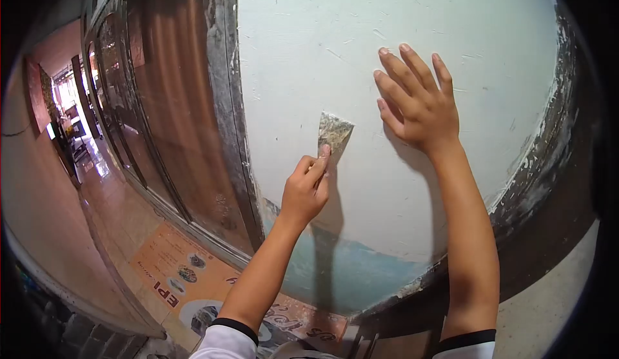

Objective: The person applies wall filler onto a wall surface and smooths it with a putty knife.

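Note:
A putty knife (334, 131) with a worn, stained blade is in my left hand (308, 186), one finger stretched along the blade. Its wide edge points up and lies at or close to the white wall panel (400, 185); exact contact is hard to tell. My right hand (422, 104) rests on the panel higher up and to the right, palm towards it, fingers spread. Short scratches and small marks dot the white surface. Along the bottom of the panel runs a patch of blue-green paint (351, 272).
Left of the panel stands a dark-framed glass door or window (171, 88) with a brown curtain behind. A printed orange banner (187, 272) lies on the floor below. A tiled passage (103, 178) leads away at far left. Chipped dark trim (529, 165) borders the panel's right side.

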### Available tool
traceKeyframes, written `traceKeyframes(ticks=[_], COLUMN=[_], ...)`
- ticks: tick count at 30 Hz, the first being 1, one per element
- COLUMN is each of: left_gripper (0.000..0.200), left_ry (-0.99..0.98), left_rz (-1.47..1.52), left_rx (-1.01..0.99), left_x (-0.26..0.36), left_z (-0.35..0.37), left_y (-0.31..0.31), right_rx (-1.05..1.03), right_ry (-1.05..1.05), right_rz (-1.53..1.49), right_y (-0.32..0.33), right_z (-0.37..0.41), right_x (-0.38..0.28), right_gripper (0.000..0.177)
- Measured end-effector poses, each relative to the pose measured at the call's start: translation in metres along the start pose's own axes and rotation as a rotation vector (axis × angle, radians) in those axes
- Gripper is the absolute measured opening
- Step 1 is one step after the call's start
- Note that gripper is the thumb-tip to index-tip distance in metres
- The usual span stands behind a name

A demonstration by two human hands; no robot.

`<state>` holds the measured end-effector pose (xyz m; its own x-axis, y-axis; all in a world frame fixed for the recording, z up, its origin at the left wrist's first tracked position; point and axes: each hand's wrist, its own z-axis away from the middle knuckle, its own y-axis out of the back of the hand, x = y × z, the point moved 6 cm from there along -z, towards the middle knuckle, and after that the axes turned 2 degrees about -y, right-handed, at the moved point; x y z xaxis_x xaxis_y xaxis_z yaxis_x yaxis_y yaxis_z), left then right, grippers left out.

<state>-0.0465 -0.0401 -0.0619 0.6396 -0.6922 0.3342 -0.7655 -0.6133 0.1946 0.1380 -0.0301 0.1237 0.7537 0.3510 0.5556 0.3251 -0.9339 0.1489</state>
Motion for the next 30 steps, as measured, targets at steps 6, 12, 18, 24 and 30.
traceKeyframes(ticks=[6, 12, 18, 24, 30], left_gripper=[0.062, 0.059, 0.059, 0.055, 0.055], left_ry=[0.028, -0.001, 0.061, 0.168, 0.080], left_rz=[-0.061, -0.137, -0.018, -0.094, -0.018], left_rx=[0.026, 0.056, 0.097, 0.049, 0.047], left_x=[-0.035, -0.040, -0.043, -0.057, -0.046], left_z=[0.063, 0.032, 0.014, 0.064, -0.004], left_y=[-0.003, 0.019, 0.018, 0.020, 0.032], right_rx=[-0.011, -0.007, -0.012, -0.019, -0.048], right_ry=[-0.012, -0.017, -0.021, -0.013, -0.052], right_rz=[0.004, -0.004, 0.006, -0.004, 0.017], right_y=[0.001, 0.001, 0.002, 0.004, 0.001], right_z=[0.000, -0.001, -0.002, -0.003, -0.003], right_x=[0.001, -0.001, -0.001, -0.001, -0.001], right_gripper=[0.031, 0.030, 0.031, 0.033, 0.044])
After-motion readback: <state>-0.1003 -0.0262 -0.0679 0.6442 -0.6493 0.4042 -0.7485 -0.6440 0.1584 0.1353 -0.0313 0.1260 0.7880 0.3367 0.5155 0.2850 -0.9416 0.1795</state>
